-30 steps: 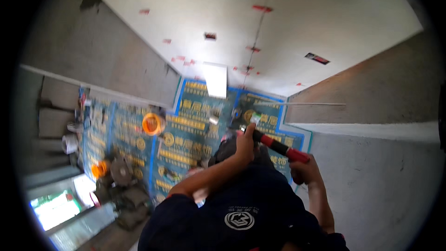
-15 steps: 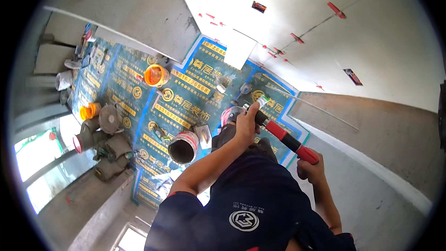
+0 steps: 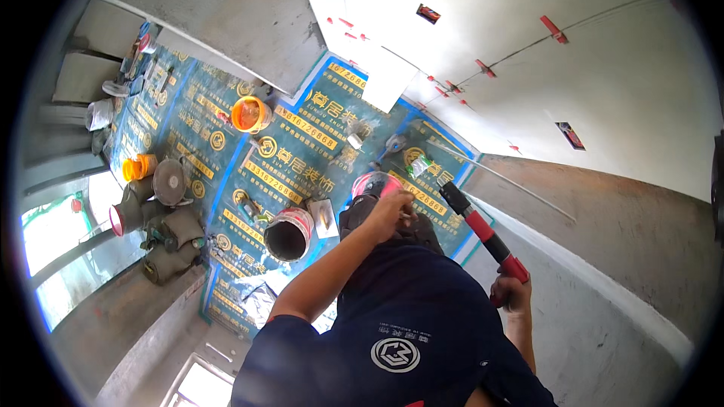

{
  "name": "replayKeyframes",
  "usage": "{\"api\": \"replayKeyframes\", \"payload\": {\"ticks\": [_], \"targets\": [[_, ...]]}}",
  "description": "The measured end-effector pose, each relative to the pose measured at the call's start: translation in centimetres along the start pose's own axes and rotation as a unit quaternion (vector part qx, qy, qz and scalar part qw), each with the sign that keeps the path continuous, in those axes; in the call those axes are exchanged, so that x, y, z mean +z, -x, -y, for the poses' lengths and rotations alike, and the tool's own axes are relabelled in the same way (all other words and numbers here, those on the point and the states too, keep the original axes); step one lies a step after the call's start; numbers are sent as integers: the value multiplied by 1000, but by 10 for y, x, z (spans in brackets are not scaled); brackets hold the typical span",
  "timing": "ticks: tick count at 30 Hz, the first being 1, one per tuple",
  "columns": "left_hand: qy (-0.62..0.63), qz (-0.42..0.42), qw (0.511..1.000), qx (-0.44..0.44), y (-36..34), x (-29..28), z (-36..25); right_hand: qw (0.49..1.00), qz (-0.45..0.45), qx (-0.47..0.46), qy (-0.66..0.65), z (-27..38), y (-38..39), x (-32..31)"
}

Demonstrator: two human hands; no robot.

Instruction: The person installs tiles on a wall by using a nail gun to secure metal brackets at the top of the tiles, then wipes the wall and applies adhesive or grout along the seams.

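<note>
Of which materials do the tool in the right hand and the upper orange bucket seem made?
Red-and-black tool in the right hand: probably smooth plastic or rubber, from its evenly coloured bands; grey tip perhaps metal, too small to confirm. Upper orange bucket: likely semi-glossy plastic, from its bright, uniform wall.

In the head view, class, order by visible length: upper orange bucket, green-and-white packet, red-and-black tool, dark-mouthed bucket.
Red-and-black tool
Dark-mouthed bucket
Upper orange bucket
Green-and-white packet
Nearness to the camera may enlarge the tool.
</note>
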State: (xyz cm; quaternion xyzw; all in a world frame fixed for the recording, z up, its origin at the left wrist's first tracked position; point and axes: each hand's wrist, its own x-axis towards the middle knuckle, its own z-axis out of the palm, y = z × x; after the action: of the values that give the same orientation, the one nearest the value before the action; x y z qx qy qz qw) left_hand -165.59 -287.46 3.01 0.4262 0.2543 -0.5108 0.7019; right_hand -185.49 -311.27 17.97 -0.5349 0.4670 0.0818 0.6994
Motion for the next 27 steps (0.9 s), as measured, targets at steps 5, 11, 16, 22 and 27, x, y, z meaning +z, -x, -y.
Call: {"api": "replayKeyframes", "payload": {"ticks": [5, 11, 16, 22, 27], "targets": [[-34, 65, 995, 68, 3, -17, -18, 988, 21, 2, -155, -29, 6, -23], [0, 113, 988, 105, 29, 21, -70, 958, 99, -40, -265, -48, 12, -26], [61, 145, 982, 105, 33, 43, -89, 946, 121, -87, -289, -47, 13, -17], [91, 223, 968, 74, 41, 65, -105, 942, 121, -122, -288, -43, 19, -6], [25, 239, 968, 75, 44, 72, -112, 943, 136, -134, -272, -43, 18, -5]]}}
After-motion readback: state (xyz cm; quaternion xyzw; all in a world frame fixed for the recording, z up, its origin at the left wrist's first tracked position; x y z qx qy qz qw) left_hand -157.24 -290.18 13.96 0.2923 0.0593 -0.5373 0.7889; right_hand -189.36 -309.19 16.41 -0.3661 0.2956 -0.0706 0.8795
